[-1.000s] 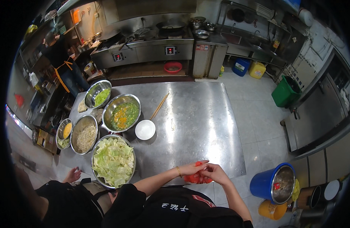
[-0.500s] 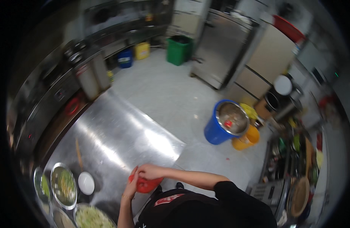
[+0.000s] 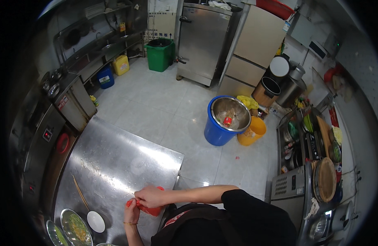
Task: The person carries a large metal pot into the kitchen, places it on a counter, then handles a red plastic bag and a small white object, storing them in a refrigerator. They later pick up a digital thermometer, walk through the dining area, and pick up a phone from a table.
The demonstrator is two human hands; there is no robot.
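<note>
A red plastic bag (image 3: 153, 210) is held over the near right part of the steel table, close to my body. My left hand (image 3: 132, 213) is closed on its gathered left end. My right hand (image 3: 151, 197) pinches the bag from above, its fingers close to the left hand. The bag's filled part hangs to the right, partly under the right hand; what is inside is hidden. On the table to the left stand a white bowl (image 3: 96, 222), a pair of chopsticks (image 3: 80, 192) and a steel basin of chopped vegetables (image 3: 77, 226).
The steel table (image 3: 111, 151) reaches away to the far left. On the tiled floor beyond it is a blue barrel (image 3: 218, 132) topped by a steel basin, with a yellow bucket (image 3: 253, 132) beside it. A steel stove unit (image 3: 285, 186) stands at the right.
The view has turned to the right and become sharper. My hands stay on the red bag; the left fingers now grip its end, where before they lay straighter along its side.
</note>
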